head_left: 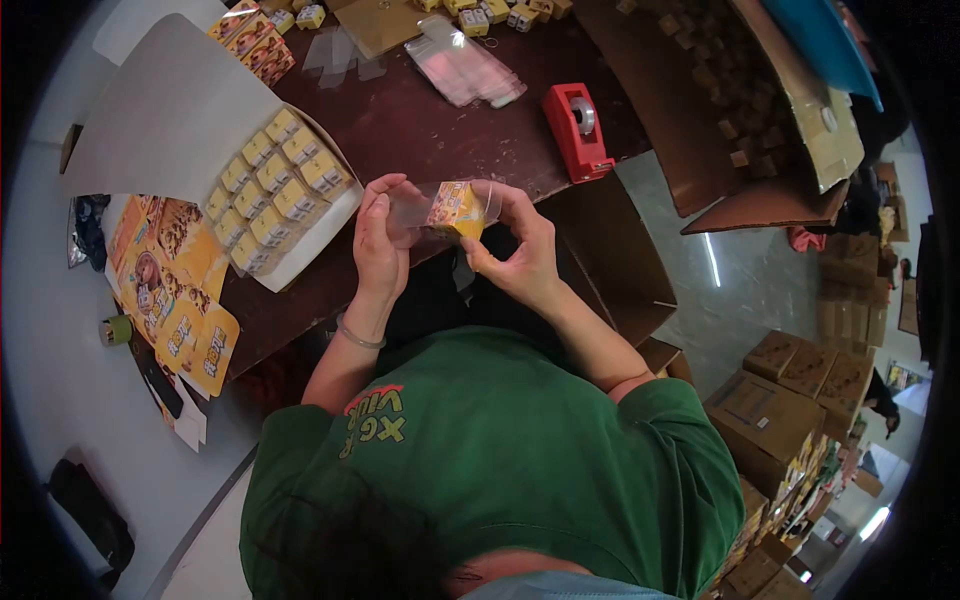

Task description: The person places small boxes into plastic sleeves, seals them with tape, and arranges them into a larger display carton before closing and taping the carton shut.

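Note:
A small yellow printed box (458, 206) is held over the table's near edge, pinched between the thumb and fingers of my right hand (522, 245). Clear plastic wrapping (410, 210), which looks like a small bag, stretches from the box toward my left hand (382, 235). The fingers of that hand are closed on the plastic's left side. How far the box sits inside the plastic cannot be made out. To the left, an open white carton (310, 255) holds rows of similar yellow-and-white boxes (270, 190).
A red tape dispenser (578, 135) stands right of my hands on the dark red table (390, 110). Clear plastic bags (465, 62) lie farther back. Flat printed card sheets (165, 275) are at left. A large open cardboard box (680, 110) is at upper right; stacked cartons (765, 420) stand at right.

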Tool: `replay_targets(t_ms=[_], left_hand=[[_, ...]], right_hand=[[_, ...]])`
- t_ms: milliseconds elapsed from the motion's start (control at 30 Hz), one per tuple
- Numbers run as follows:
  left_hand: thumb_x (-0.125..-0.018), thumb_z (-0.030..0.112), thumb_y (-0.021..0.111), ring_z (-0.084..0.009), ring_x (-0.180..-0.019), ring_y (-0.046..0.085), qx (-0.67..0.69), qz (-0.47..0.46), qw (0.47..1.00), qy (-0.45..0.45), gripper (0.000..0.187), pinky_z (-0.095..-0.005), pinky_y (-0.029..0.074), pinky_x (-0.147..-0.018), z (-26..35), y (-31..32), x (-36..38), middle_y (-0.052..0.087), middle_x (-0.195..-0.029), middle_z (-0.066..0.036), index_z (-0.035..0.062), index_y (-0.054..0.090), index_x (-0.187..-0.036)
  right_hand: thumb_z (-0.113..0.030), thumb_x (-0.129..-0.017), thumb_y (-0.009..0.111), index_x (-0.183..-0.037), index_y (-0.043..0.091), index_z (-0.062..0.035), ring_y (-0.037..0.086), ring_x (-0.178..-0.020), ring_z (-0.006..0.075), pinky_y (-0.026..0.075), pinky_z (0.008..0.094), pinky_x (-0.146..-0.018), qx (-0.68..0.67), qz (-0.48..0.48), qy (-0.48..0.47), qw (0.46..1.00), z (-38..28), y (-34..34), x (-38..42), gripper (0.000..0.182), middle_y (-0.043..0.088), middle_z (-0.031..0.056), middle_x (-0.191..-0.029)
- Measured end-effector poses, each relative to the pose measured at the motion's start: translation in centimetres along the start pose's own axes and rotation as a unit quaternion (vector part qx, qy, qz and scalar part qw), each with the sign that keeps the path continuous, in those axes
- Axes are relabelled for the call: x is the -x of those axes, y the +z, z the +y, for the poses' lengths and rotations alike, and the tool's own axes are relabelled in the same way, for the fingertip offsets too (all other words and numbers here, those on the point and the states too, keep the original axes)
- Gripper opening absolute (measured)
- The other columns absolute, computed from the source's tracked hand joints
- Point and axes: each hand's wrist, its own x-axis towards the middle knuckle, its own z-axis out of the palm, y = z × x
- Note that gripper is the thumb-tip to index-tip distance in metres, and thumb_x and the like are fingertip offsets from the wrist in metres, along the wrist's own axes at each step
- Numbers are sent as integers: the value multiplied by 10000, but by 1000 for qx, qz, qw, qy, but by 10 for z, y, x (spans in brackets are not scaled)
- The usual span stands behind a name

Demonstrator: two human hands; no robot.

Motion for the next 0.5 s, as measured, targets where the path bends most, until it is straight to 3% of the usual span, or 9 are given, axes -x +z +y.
replay_targets(t_ms=[67,167,200,300,367,500], left_hand=[[-1011,234,418,-154,-1012,580,7,-4,1000,-11,308,-314,487,-904,4,-2,-3,601,-1086,-62,41,531,-1222],[-1007,225,419,-156,-1006,583,33,-6,998,-47,299,-315,489,-901,6,-4,-2,603,-1073,-60,42,536,-1213],[-1007,220,419,-156,-1004,583,43,-6,997,-64,295,-315,489,-900,6,-5,-1,604,-1067,-59,42,538,-1210],[-1012,222,420,-148,-993,581,2,-7,999,-39,289,-309,484,-905,2,-8,-2,603,-1069,-55,45,543,-1205],[-1019,223,419,-147,-997,581,16,15,998,-56,287,-303,477,-914,1,-2,1,602,-1071,-58,41,550,-1197],[-1044,265,382,-138,-1006,577,-19,58,997,-37,328,-285,456,-927,0,-7,-1,599,-1085,-59,33,562,-1191]], right_hand=[[-53,-782,749,-1285,536,12,669,-1022,205,529,328,-909,9,10,-50,999,6,2,-1,550,650,142,-1165],[7,-811,710,-1269,542,25,667,-1020,207,527,321,-910,-148,-7,-5,989,17,0,4,488,655,137,-1149],[23,-840,693,-1215,591,1,669,-1015,237,529,316,-894,-150,-14,23,988,16,0,4,390,653,135,-1137],[-9,-826,720,-1123,665,-45,663,-984,278,531,331,-861,55,7,-71,996,13,2,-2,305,651,131,-1120],[-23,-797,742,-1053,698,-63,634,-990,291,527,353,-836,254,10,-143,956,4,-3,-3,263,650,132,-1128],[5,-794,703,-1125,689,-58,609,-1032,266,519,362,-843,88,-152,8,984,-12,-19,1,337,646,145,-1192]])
